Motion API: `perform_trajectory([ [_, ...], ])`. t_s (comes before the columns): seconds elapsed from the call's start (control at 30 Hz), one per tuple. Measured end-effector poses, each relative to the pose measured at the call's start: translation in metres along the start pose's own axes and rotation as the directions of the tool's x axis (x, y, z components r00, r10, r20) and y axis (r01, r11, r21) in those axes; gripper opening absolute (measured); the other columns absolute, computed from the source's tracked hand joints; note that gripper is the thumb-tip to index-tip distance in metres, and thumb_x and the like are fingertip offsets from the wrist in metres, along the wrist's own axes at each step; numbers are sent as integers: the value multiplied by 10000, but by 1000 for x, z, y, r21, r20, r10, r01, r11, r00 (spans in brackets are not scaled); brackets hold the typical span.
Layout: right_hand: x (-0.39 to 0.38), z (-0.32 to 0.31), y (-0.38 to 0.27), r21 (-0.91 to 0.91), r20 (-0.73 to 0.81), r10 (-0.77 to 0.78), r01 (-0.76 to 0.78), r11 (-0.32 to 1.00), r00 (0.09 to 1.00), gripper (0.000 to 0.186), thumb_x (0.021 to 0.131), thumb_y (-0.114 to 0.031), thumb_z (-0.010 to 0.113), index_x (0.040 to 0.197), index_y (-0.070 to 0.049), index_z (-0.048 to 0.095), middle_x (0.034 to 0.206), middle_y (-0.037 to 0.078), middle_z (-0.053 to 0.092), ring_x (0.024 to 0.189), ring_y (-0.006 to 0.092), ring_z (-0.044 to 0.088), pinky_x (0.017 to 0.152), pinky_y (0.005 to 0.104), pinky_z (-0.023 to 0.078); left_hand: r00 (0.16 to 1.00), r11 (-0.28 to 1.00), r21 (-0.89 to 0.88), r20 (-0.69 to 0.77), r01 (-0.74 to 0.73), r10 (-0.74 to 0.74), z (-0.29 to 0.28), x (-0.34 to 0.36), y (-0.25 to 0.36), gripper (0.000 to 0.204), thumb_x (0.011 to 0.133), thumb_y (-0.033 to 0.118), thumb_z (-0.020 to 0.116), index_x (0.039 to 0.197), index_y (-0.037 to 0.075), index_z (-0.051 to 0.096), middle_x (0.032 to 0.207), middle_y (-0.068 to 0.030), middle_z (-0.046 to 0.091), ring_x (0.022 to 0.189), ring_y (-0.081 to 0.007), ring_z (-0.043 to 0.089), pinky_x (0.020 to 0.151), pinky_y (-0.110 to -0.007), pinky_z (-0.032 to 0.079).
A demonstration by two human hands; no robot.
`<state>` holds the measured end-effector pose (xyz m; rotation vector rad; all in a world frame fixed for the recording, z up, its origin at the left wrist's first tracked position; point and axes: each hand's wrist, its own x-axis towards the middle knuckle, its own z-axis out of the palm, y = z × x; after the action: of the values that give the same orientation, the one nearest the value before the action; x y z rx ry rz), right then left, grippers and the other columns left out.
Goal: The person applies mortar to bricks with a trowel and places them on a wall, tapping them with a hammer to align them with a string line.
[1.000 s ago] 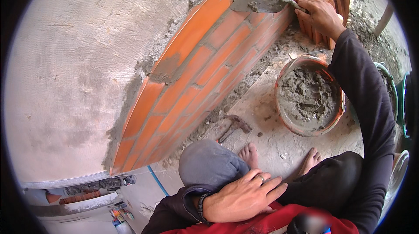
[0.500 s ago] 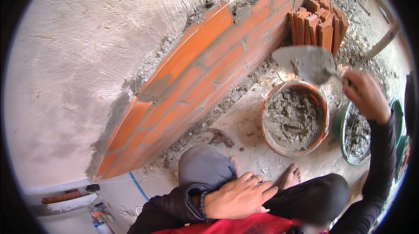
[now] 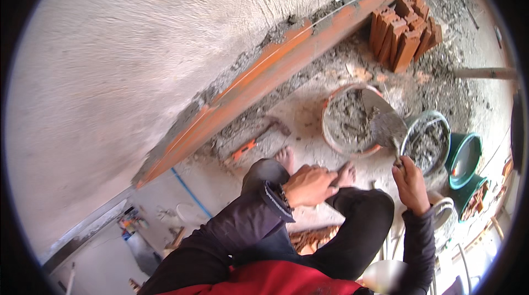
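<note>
My right hand [image 3: 410,185] grips the handle of a mortar-smeared trowel [image 3: 386,124], whose blade tilts down into the orange-rimmed bucket [image 3: 325,113] of grey mortar. A green bucket [image 3: 448,135] of grey mix stands beside it, just above that hand. My left hand [image 3: 308,187] lies near my left knee, fingers loosely bent and apart, holding nothing. Beyond my bare feet runs a low course of orange brickwork [image 3: 264,83] with a string along its top. A hammer [image 3: 275,125] and an orange-handled tool [image 3: 242,149] lie on the dusty floor at its foot.
A stack of red bricks [image 3: 408,47] stands at upper right, above a horizontal pole [image 3: 479,73]. More green containers [image 3: 463,157] are at the right. A rough plaster wall [image 3: 132,69] fills upper left. A blue hose [image 3: 187,190] and scattered small items lie at lower left.
My right hand has brought the trowel down from the top of the brickwork, past the brick stack, into the mortar bucket. The view has shifted; my left hand stays near my knee.
</note>
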<state>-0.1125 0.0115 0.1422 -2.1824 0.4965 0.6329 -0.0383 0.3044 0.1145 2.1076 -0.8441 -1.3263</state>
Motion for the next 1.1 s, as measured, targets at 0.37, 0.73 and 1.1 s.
perform_trajectory([
  [0.37, -54, 82, -7, 229, 45, 254, -257, 939, 966, 402, 897, -205, 660, 1208, 20, 542, 777, 206, 680, 689, 376, 681, 634, 465, 526, 751, 762, -84, -125, 643, -648, 37, -198, 64, 775, 792, 346, 757, 1455, 111, 430, 1510, -199, 357, 1307, -452, 437, 1058, -526, 416],
  [0.73, 11, 244, 144, 60, -398, 240, -236, 970, 885, 306, 876, -123, 645, 1151, -57, 527, 942, 238, 660, 845, 485, 627, 702, 527, 503, 562, 608, 184, 248, 772, -789, 104, -175, 61, 859, 781, 397, 718, 1502, 94, 361, 1546, -254, 280, 1231, -552, 482, 1054, -524, 436],
  [1.1, -99, 267, 249, -39, -282, 297, -320, 947, 912, 221, 924, -90, 568, 1125, -15, 515, 1016, 247, 594, 966, 465, 577, 814, 524, 470, 545, 614, 299, 286, 731, -788, 131, -171, 57, 859, 767, 410, 705, 1500, 97, 385, 1555, -282, 250, 1193, -566, 507, 1047, -537, 429],
])
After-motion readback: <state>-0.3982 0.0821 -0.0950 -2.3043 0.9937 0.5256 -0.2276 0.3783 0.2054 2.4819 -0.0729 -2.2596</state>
